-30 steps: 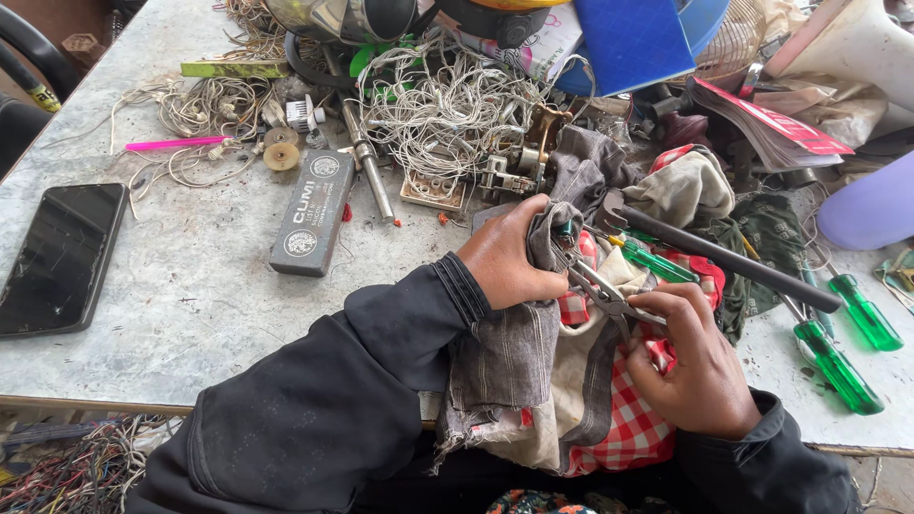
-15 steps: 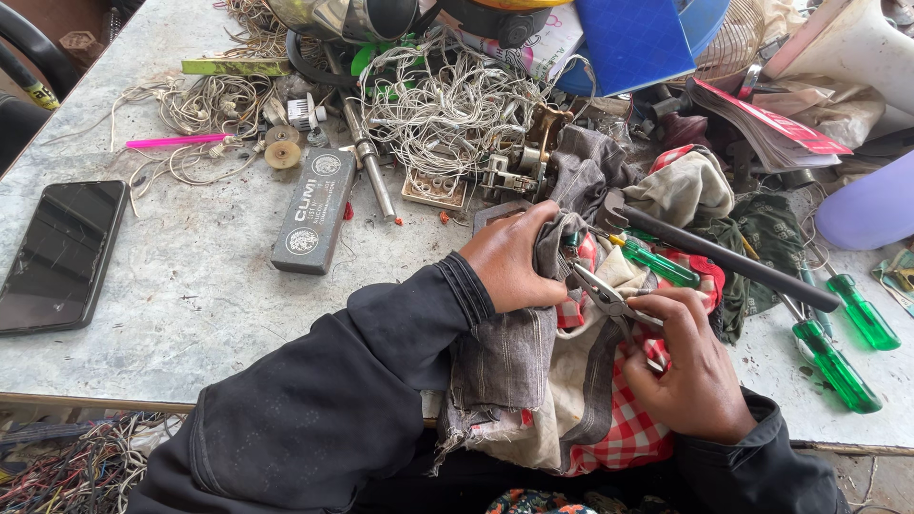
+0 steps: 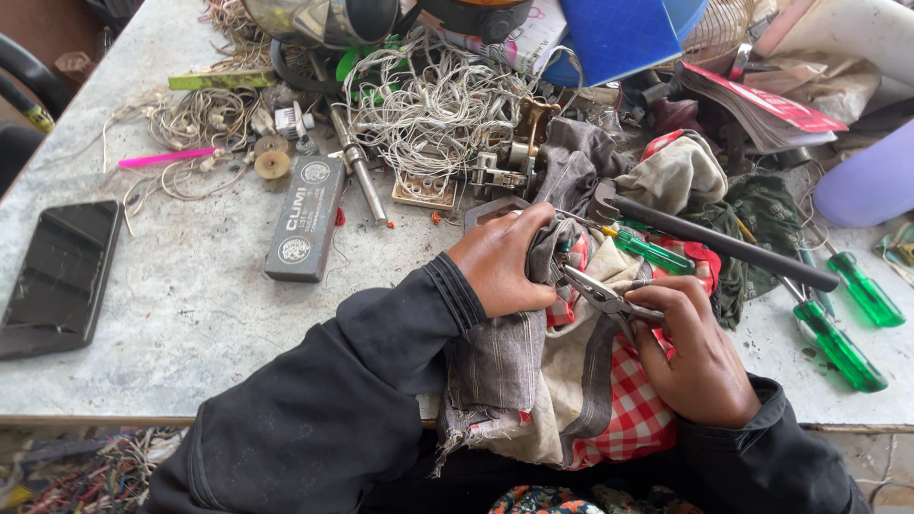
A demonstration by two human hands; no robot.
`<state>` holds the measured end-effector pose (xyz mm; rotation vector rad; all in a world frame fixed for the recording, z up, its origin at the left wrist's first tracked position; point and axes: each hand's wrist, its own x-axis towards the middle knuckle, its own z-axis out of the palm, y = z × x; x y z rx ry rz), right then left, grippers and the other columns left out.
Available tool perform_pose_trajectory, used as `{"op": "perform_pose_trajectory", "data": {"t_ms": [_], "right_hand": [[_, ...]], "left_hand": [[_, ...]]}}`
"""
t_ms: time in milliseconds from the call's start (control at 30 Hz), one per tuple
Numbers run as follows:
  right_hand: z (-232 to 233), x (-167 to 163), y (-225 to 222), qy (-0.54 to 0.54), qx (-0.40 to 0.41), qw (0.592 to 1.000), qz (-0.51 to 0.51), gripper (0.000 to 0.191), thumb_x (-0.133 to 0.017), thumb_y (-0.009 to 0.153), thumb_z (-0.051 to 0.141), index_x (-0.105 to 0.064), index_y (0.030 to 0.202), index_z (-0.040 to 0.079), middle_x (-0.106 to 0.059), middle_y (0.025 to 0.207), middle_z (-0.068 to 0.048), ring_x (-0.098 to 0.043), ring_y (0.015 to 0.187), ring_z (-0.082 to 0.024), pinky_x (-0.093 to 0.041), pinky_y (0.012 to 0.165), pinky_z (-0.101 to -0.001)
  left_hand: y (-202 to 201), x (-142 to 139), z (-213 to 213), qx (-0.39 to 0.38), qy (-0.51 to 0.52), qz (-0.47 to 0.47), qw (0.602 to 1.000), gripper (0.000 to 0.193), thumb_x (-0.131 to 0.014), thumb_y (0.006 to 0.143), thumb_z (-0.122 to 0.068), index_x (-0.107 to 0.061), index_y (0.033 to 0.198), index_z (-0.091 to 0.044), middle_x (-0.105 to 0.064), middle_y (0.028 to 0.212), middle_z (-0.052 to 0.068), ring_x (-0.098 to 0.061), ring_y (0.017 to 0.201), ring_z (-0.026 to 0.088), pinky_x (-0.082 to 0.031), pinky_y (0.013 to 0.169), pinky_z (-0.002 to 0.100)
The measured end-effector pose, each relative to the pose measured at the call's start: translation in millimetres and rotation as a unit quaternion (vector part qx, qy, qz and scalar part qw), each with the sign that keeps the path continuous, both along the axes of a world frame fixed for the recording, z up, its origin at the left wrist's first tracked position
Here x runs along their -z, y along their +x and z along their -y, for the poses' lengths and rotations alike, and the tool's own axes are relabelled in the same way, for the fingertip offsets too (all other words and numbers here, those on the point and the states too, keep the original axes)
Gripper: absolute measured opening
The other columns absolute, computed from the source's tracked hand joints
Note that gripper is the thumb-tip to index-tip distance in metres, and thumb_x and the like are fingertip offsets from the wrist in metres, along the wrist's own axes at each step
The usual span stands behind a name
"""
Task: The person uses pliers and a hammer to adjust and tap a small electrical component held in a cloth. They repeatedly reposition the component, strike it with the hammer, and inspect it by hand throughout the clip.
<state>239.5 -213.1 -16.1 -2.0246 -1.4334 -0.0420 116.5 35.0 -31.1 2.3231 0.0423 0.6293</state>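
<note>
My left hand point(image 3: 505, 259) is closed over a bundle of rags point(image 3: 533, 381), grey and red-checked, at the near table edge; what lies under the cloth is hidden. My right hand point(image 3: 700, 352) grips a pair of metal pliers point(image 3: 602, 293) whose jaws point left into the bundle, next to my left fingers. A green-handled screwdriver point(image 3: 652, 252) and a long dark metal bar point(image 3: 724, 243) lie just beyond the bundle.
A black phone point(image 3: 59, 276) lies far left on the grey table point(image 3: 190, 314). A dark sharpening stone point(image 3: 305, 219) sits left of centre. A tangle of pale wire point(image 3: 433, 100), a blue box point(image 3: 624, 33), two green screwdrivers point(image 3: 847, 314) and a purple object point(image 3: 871, 181) crowd the back and right.
Both hands stay on the bundle; the pliers have shifted slightly in the cloth. The camera view has barely moved.
</note>
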Motion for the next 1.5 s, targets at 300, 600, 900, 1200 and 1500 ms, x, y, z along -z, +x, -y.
{"op": "perform_pose_trajectory", "data": {"t_ms": [300, 600, 900, 1200, 1500], "right_hand": [[0.1, 1.8, -1.3, 0.022, -0.003, 1.000, -0.009, 0.036, -0.069, 0.083, -0.001, -0.059, 0.117, 0.006, -0.058, 0.118, -0.014, -0.073, 0.096, -0.027, -0.059, 0.078, -0.0354], [-1.5, 4.2, -10.7, 0.012, -0.034, 0.994, 0.103, 0.070, -0.080, 0.066, 0.015, -0.053, 0.130, 0.002, -0.058, 0.119, -0.018, -0.060, 0.106, -0.036, -0.050, 0.089, -0.0460], [-7.9, 4.3, -15.9, 0.044, -0.015, 0.978, 0.203, 0.069, -0.081, 0.068, 0.014, -0.054, 0.129, 0.001, -0.059, 0.118, -0.016, -0.061, 0.105, -0.035, -0.050, 0.088, -0.0454], [-3.0, -50.0, -9.1, 0.011, -0.015, 0.965, 0.260, 0.057, -0.078, 0.066, 0.012, -0.060, 0.120, 0.006, -0.058, 0.114, -0.013, -0.062, 0.099, -0.031, -0.052, 0.082, -0.0422], [-19.3, -101.4, -6.2, -0.032, -0.063, 0.906, 0.418, 0.056, -0.070, 0.080, 0.019, -0.063, 0.134, 0.008, -0.061, 0.116, -0.006, -0.057, 0.109, -0.026, -0.045, 0.096, -0.0439]], "left_hand": [[-8.5, -4.6, 6.8, 0.017, -0.017, 0.001, 1.000, 0.083, -0.086, 0.070, -0.031, -0.047, 0.137, -0.001, -0.068, 0.113, 0.022, -0.070, 0.103, 0.039, -0.056, 0.087, 0.043], [-6.9, -0.1, 11.4, -0.004, -0.055, 0.017, 0.998, 0.076, -0.085, 0.074, -0.025, -0.048, 0.136, 0.000, -0.071, 0.108, 0.018, -0.075, 0.098, 0.031, -0.059, 0.084, 0.040], [-7.7, 4.2, 26.1, -0.032, -0.071, 0.080, 0.994, 0.074, -0.085, 0.075, -0.022, -0.047, 0.134, 0.004, -0.073, 0.103, 0.016, -0.077, 0.093, 0.027, -0.060, 0.083, 0.038], [-5.7, -5.9, 27.4, 0.014, -0.308, 0.052, 0.950, 0.050, -0.081, 0.079, -0.008, -0.056, 0.122, 0.002, -0.071, 0.101, 0.005, -0.069, 0.089, 0.009, -0.059, 0.080, 0.027], [1.2, -4.7, 23.4, 0.020, -0.410, 0.105, 0.906, 0.043, -0.081, 0.081, -0.008, -0.058, 0.116, -0.002, -0.070, 0.101, 0.003, -0.068, 0.090, 0.009, -0.059, 0.082, 0.027]]}}
